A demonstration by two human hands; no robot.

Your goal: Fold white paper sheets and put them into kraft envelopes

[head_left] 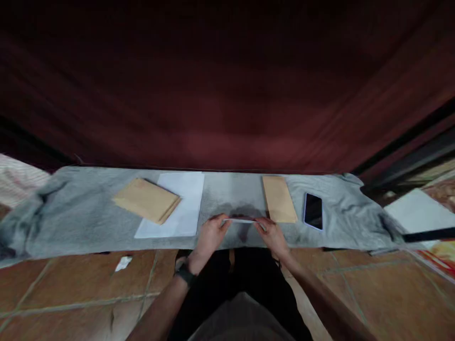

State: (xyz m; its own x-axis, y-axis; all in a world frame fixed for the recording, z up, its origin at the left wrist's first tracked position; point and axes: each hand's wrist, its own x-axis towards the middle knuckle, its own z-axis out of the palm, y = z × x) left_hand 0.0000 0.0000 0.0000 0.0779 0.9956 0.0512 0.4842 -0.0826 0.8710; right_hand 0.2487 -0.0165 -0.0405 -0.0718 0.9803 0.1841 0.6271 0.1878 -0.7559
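Between my two hands a thin white sheet of paper point(241, 220) is held nearly edge-on, a little above the grey cloth point(232, 189). My left hand point(211, 233) pinches its left end, fingers closed. At the right end my right hand point(272, 234) grips it between thumb and fingers. A brown envelope point(280, 199) lies flat just beyond my right hand. To the left, a stack of brown envelopes point(146, 200) rests slantwise on white paper sheets point(190, 203).
A phone point(313, 211) with a dark screen lies on the cloth at the right. Behind the cloth rises a dark red panel point(227, 118). A white scrap point(123, 263) is on the tiled floor point(81, 284). A white flat board point(421, 210) is at far right.
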